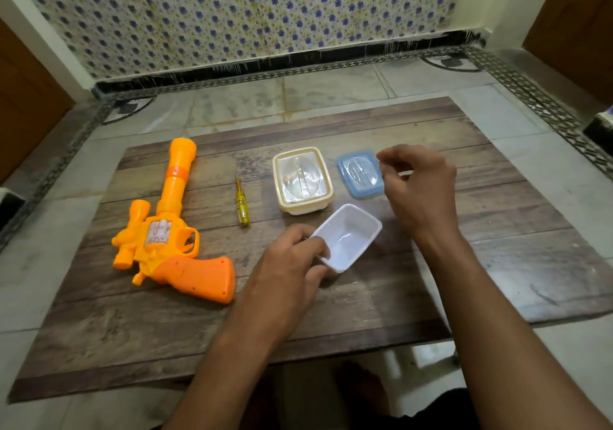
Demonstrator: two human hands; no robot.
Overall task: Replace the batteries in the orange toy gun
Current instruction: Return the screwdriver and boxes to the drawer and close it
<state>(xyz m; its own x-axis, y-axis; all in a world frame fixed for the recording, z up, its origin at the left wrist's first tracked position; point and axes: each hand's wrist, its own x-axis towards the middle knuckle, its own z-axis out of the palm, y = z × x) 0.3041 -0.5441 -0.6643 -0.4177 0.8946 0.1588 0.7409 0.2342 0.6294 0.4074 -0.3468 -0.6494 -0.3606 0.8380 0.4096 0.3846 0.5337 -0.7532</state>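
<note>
The orange toy gun (172,230) lies on its side at the left of the wooden board (331,313), barrel pointing away from me. A small yellow-handled screwdriver (242,206) lies to its right. My left hand (292,263) grips the near rim of an open white plastic box (348,237), which looks empty. My right hand (421,190) hovers beside a blue lid (360,174) lying flat on the board, fingers curled at the lid's right edge; whether they touch it is unclear. No batteries show.
A second white box with a cream lid (302,179) stands shut behind the open box. The board rests on a pale tiled floor (331,87), with a patterned tiled wall (232,14) beyond and wooden doors at both sides.
</note>
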